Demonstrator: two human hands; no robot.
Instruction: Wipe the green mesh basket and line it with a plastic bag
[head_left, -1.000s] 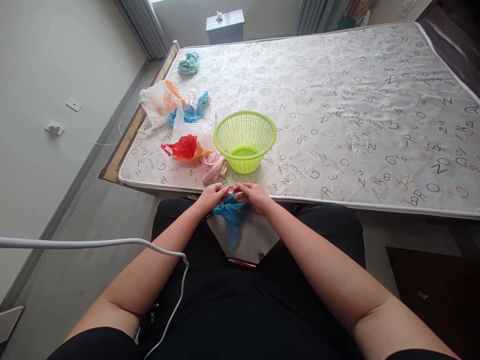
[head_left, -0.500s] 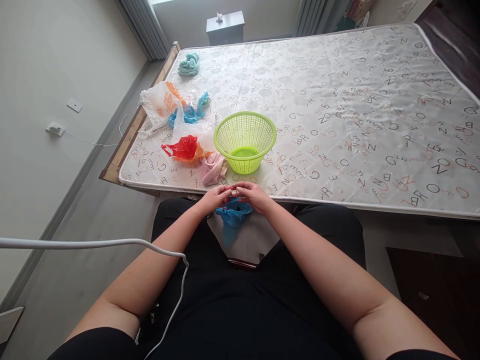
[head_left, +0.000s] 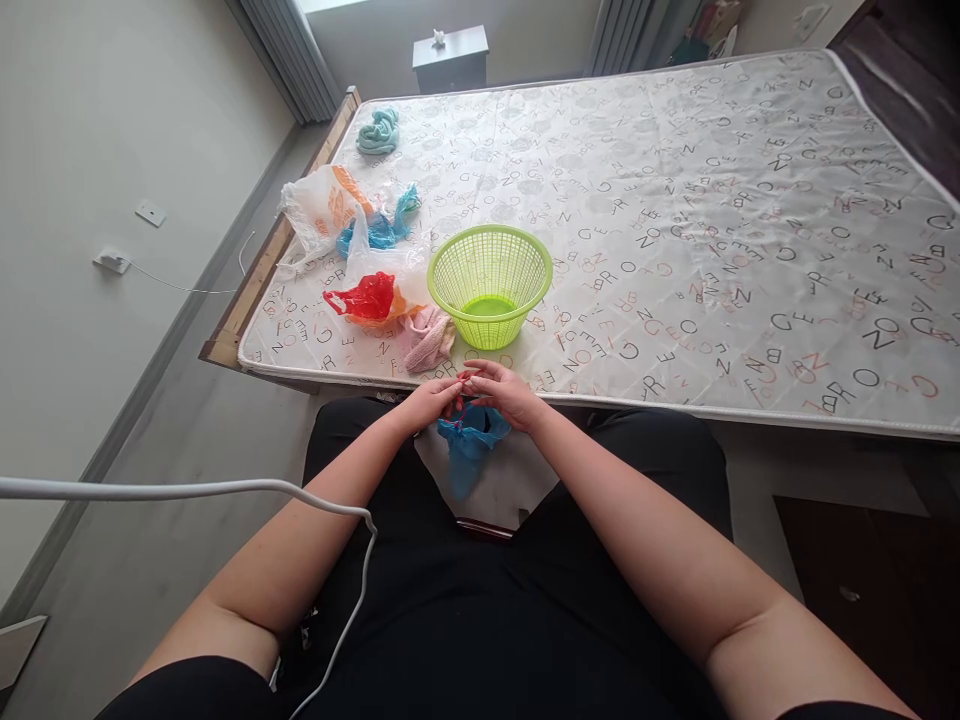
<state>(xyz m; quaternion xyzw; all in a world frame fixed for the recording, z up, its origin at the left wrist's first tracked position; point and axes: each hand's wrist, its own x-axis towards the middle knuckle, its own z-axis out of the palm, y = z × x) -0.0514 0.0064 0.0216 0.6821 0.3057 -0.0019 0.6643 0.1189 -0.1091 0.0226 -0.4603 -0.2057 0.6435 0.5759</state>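
My left hand (head_left: 433,404) and my right hand (head_left: 507,393) meet at the mattress's near edge, over my lap. Both are closed, fingertips pinching a thin red string (head_left: 466,378). Below them hangs a thin blue bag (head_left: 466,460), its top gathered near the string; how the two are joined is partly hidden by my fingers. Just beyond my hands, a green plastic basket (head_left: 491,338) stands upright on the mattress (head_left: 675,300). A crumpled pink cloth (head_left: 429,340) lies left of it.
Left of the basket lie a red plastic bag (head_left: 367,298), a blue plastic bag (head_left: 371,236) and a white bag with orange print (head_left: 319,210). A teal cloth (head_left: 377,132) sits farther back. A white cable (head_left: 247,484) crosses above my left forearm.
The blue bag has shifted slightly right and down below my hands. My fingers have moved a little around the red string, more of which shows now. Things on the mattress stay put.
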